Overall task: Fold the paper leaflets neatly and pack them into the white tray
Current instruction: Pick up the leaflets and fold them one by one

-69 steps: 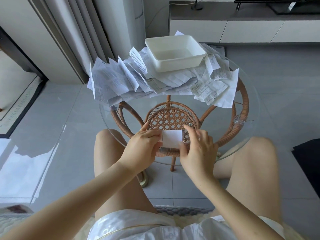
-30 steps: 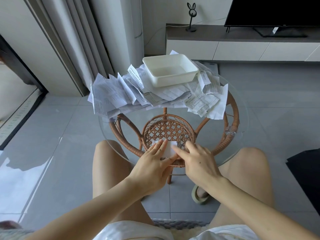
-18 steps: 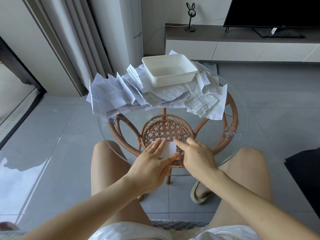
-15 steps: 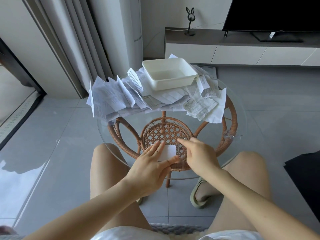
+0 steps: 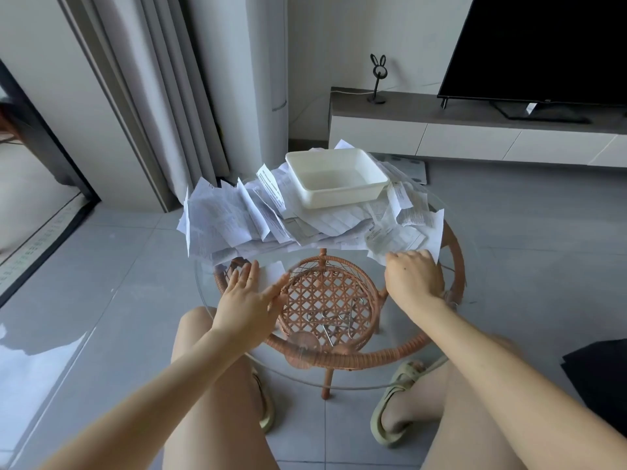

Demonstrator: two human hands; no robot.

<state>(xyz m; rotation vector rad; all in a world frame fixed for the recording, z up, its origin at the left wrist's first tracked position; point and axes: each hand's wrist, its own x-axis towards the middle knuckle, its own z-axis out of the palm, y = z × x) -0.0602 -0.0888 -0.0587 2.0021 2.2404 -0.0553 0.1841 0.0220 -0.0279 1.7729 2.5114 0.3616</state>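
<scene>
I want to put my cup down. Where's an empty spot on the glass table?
The glass table is bare between the left hand and the right hand, out to the near rim. The white tray is empty too. The far half is crowded with leaflets.

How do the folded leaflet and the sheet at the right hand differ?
The folded leaflet is small and blank-faced; the open leaflet is bigger, printed. The folded leaflet lies alone on the glass table under the flat left hand; the open leaflet sits in the pile, right hand curled at its edge. Both: white paper, outside the white tray.
</scene>
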